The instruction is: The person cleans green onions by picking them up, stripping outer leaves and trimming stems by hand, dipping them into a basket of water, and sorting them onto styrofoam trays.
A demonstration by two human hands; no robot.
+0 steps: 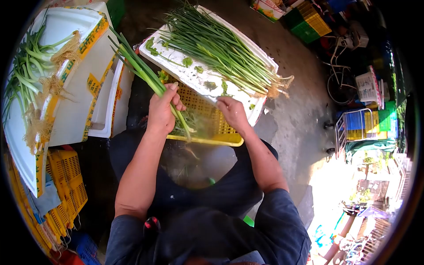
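Note:
My left hand (162,110) is closed around a bunch of green onions (148,76), leaves pointing up and left, white ends down over a yellow basket (229,140). To the right, my right hand (232,114) has its fingers pressed together above the basket's right side; what they hold, if anything, is too small to tell. Behind both hands, a white foam tray (194,78) carries a large pile of long green stalks (221,53) with roots at its right end, plus scattered leaf bits.
At the left, rooted green onions (35,70) lie on a white foam box (81,88) with yellow tape. Stacked yellow crates (68,181) stand below it. A metal cart (353,126) with coloured crates and a bicycle (341,86) are at the right.

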